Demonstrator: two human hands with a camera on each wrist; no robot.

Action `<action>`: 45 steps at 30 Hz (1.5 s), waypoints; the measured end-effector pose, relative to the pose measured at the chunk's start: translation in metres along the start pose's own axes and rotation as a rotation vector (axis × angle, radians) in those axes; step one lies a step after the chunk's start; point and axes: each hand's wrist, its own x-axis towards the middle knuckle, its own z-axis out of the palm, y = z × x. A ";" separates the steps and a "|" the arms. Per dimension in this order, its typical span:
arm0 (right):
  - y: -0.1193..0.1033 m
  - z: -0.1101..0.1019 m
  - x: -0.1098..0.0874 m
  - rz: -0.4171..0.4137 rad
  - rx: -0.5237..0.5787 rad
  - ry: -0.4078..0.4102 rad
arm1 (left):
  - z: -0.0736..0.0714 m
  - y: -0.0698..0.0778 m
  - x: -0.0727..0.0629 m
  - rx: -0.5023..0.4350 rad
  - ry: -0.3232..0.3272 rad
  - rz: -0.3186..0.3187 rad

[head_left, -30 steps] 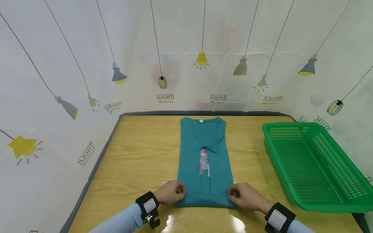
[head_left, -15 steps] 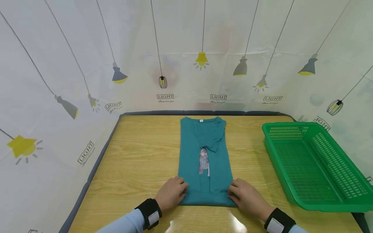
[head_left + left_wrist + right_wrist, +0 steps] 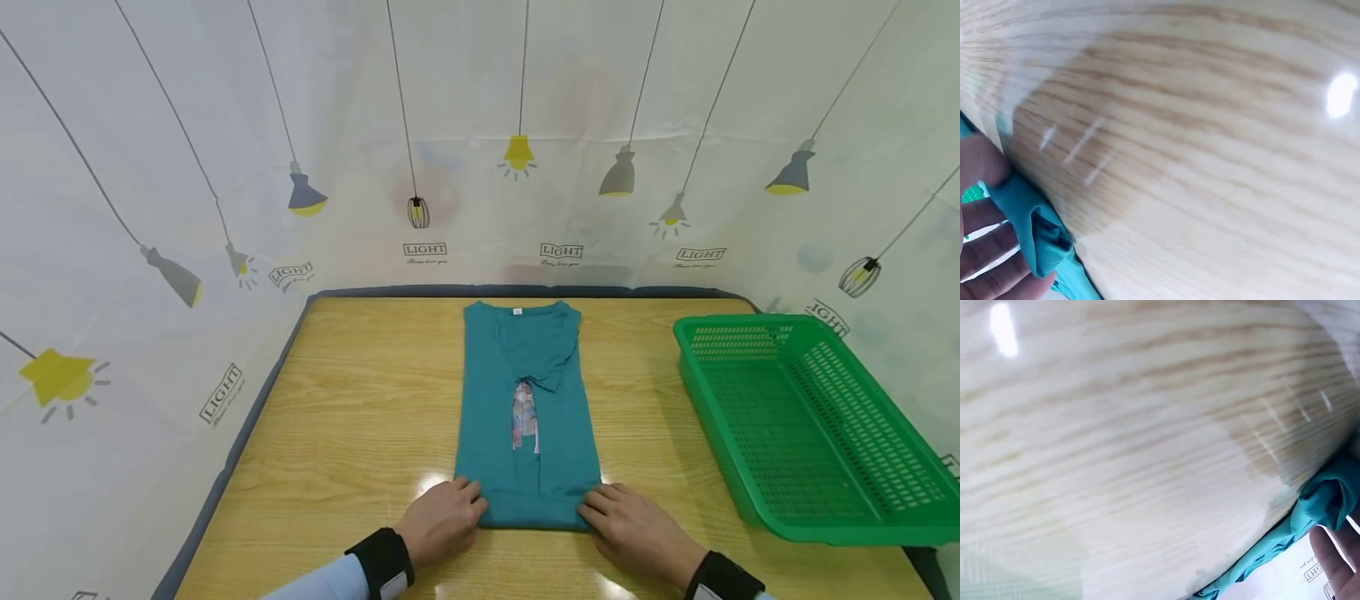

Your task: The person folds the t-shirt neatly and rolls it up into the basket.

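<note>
While the teal garment (image 3: 558, 433) is laid out from the desk's (image 3: 360, 392) far edge toward its near side, its lower corners are gripped by two hands set apart. Its left corner is pinched between thumb and fingers by the left hand (image 3: 442, 518); its right corner is clasped by the right hand (image 3: 637, 529). Both forearms are angled inward, backs of the hands turned up. Along the desk's right edge a green basket (image 3: 795, 417) is placed.

Pale blue sleeves (image 3: 324, 581); wide black wristbands (image 3: 377, 553), each with whitish patch (image 3: 393, 587); bare fingers (image 3: 467, 493).
</note>
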 end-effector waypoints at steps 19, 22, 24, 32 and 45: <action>0.038 -0.036 0.034 0.275 0.643 -0.300 | -0.015 -0.036 0.003 -0.793 -0.171 -0.327; 0.045 -0.037 0.040 0.335 0.777 -0.338 | -0.008 -0.045 0.005 -0.922 -0.179 -0.380; 0.047 -0.036 0.043 0.385 0.819 -0.341 | -0.003 -0.049 0.007 -0.955 -0.177 -0.415; 0.038 -0.022 0.047 0.607 0.673 -0.289 | 0.009 -0.050 0.016 -0.905 -0.138 -0.484; 0.022 0.002 0.031 0.188 0.060 0.002 | 0.011 -0.029 0.018 -0.175 0.066 -0.225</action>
